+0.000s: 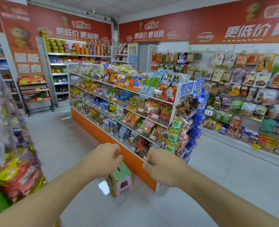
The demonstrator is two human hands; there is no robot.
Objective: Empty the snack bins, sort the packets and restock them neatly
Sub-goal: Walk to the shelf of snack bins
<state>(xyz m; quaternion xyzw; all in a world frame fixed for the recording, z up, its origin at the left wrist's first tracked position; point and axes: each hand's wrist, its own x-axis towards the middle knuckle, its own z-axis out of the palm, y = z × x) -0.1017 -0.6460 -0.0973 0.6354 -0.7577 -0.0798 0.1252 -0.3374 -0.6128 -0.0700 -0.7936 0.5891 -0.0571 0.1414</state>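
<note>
Two hands are raised in front of the person, both with fingers curled inward. The left hand (102, 158) shows its back to the camera; its fingers are bent toward the palm, and whether they grip anything cannot be told. The right hand (164, 166) is likewise curled, and a small green item (151, 163) shows at the thumb and forefinger, apparently pinched there; its identity is too small to read.

Both forearms extend from the lower corners of the view, and the hands sit near each other but apart.

Directly below and between the hands, a folding stool (120, 178) with a green seat and pink legs stands upright on the pale tiled floor (217, 185).

Beyond the hands stands the central shelf unit (93, 124) with an orange base panel. Its tiered shelves hold rows of snack bins (135, 105) filled with mixed coloured packets (151, 106). Hanging packets cover the end rack at the unit's right end.

Wall shelving (243, 89) at the right carries further hanging packets. A black wheeled rack (35, 94) stands at the left rear. Blurred packets fill the near left edge. Red banners (151, 31) run along the upper walls.
</note>
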